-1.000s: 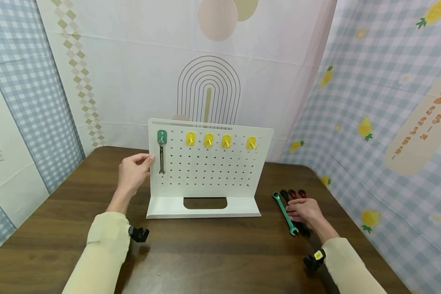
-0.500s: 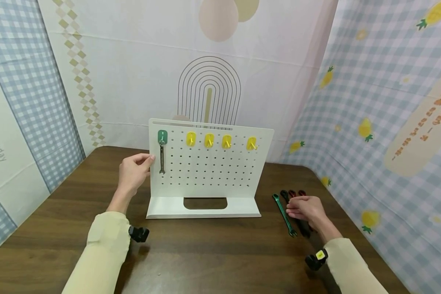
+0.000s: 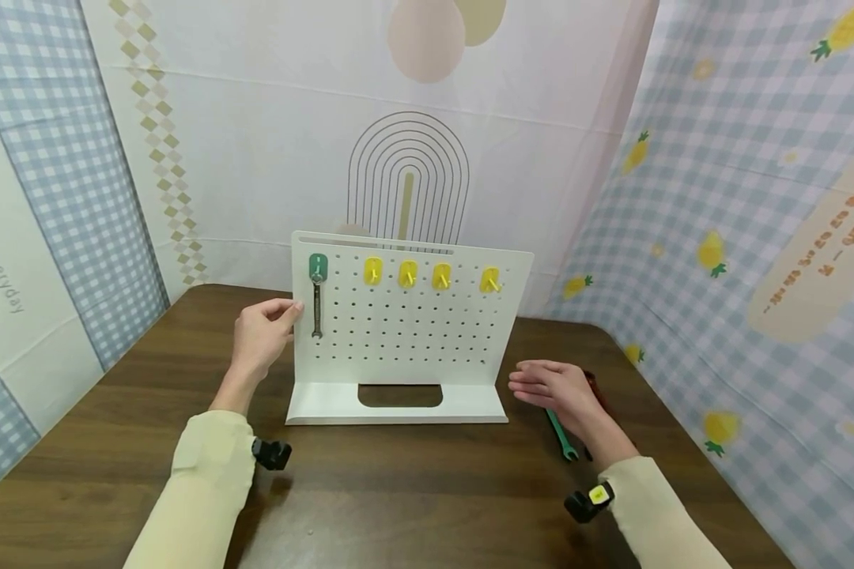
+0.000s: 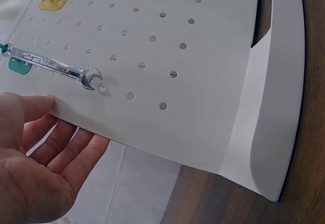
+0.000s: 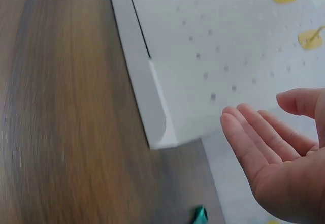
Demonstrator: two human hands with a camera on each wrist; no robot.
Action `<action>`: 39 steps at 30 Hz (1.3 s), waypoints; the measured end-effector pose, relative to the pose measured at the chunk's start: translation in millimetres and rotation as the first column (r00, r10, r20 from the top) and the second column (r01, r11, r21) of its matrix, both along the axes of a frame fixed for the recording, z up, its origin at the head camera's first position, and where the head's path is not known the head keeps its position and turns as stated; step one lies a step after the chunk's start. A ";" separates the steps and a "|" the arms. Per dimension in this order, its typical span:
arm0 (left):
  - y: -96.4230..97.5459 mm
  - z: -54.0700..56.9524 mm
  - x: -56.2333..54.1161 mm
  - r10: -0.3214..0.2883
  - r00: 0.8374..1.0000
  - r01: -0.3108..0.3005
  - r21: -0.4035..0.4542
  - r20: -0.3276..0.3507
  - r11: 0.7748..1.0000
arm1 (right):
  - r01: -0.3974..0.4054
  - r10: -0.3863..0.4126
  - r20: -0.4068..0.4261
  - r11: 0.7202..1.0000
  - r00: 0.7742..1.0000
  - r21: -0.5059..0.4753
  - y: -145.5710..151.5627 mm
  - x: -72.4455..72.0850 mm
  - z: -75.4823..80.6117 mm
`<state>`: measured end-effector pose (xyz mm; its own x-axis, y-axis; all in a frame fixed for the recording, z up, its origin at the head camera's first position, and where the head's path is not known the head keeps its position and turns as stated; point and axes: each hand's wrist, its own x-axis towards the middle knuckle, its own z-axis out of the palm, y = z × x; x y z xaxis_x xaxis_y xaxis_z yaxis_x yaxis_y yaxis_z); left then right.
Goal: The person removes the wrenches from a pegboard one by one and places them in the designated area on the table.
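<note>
The white pegboard (image 3: 413, 332) stands upright on the table. My left hand (image 3: 262, 336) grips its left edge, thumb on the front and fingers behind in the left wrist view. Close by, a silver combination wrench (image 4: 48, 65) hangs from a green hook (image 3: 318, 267). My right hand (image 3: 558, 391) is off the board's lower right side, fingers extended and nothing in its grasp. Below it, a green wrench (image 3: 564, 441) lies on the table, its upper part hidden by the hand. Part of a dark red wrench (image 3: 592, 382) shows behind the hand.
Several yellow hooks (image 3: 408, 273) line the board's upper row. The board's base (image 3: 327, 405) has a cut-out slot. Patterned cloth (image 3: 683, 261) hangs along the table's back and right sides.
My right hand has left the wrenches, moving left toward the board with its fingers straightening. The wrenches stay on the table. My left hand keeps its hold on the board's edge.
</note>
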<state>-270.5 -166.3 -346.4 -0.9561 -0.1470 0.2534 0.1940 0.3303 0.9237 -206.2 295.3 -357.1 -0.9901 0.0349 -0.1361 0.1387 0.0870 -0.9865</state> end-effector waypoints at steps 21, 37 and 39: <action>1.4 -0.6 0.5 0.004 1.000 -0.004 0.001 -0.002 1.000 | -0.196 0.193 -0.031 0.968 0.981 -0.156 -55.4 -12.8 14.1; 0.5 -0.1 0.3 0.007 1.000 -0.007 -0.006 -0.008 1.000 | -0.241 0.231 -0.071 0.949 0.970 -0.205 -93.4 -18.0 25.6; 0.2 -0.2 0.5 0.008 1.000 -0.008 -0.009 -0.007 1.000 | -0.242 0.232 -0.070 0.948 0.970 -0.206 -97.4 -19.3 26.9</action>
